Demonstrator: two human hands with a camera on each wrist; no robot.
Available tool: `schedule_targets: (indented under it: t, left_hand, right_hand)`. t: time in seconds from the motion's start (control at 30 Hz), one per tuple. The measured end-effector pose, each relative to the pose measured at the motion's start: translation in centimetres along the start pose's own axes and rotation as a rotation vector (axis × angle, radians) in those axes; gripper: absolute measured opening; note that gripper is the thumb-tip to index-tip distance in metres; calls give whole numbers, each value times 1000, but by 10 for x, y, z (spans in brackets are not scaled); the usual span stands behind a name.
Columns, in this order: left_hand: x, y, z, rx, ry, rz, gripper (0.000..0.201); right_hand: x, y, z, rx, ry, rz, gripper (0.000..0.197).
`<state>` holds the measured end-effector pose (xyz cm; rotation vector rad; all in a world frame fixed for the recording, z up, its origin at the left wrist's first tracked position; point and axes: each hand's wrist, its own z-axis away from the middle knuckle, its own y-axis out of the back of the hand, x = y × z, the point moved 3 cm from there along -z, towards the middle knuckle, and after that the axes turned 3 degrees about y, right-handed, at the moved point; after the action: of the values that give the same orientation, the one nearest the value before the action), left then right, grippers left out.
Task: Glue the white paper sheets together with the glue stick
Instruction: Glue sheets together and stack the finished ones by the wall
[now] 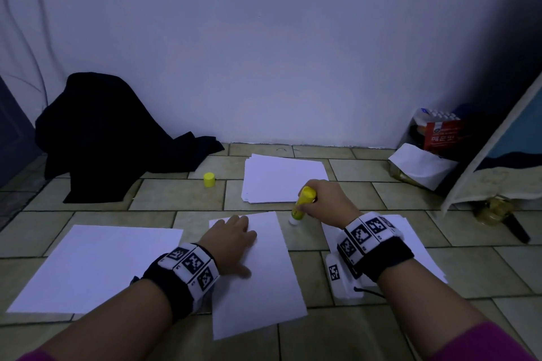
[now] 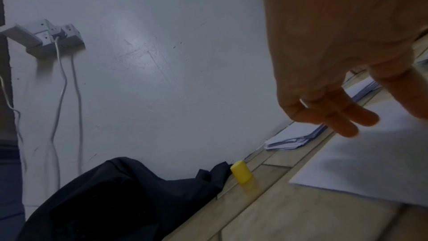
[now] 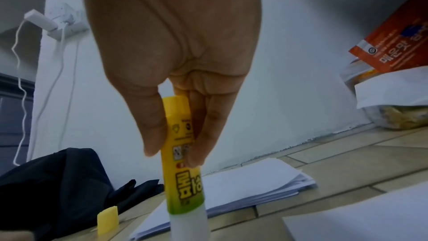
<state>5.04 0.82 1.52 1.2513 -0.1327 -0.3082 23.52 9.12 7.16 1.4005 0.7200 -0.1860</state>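
A: Where is the glue stick [image 1: 302,206]?

B: In the right hand [image 1: 325,203], thumb and fingers curled round the yellow barrel. It is held near upright, tilted a little, white end down, just off the far right corner of the middle paper sheet [image 1: 264,272]. I cannot tell whether the tip touches the tiled floor [image 1: 440,316]. The right forearm reaches forward over another sheet [image 1: 410,237] lying on the right.

A: And the left hand [image 1: 231,239]?

B: Flat on the middle sheet near its far left corner, palm down, fingers straight and gripping nothing. The left wrist view shows the fingers extended over the paper.

A: The rest of the paper?

B: A stack of sheets [image 1: 281,177] lies farther off, near the wall, just beyond the right hand. A single sheet [image 1: 96,267] lies to the left. The yellow cap [image 1: 209,179] stands on the floor left of the stack, beside a dark cloth [image 1: 111,138].
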Motion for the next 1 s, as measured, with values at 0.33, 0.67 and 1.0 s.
schedule_targets:
  t: [0.33, 0.67, 1.0]
  left_hand:
    - [-9, -4, 3, -47, 91, 102, 53]
    - [-13, -6, 6, -37, 98, 156, 60]
    - [-22, -8, 2, -33, 128, 195, 64]
  right_hand:
    - [-39, -31, -19, -19, 33, -39, 29]
    - [-71, -53, -24, -140, 118, 58, 29]
    - [-31, -20, 15, -281, 92, 232, 31]
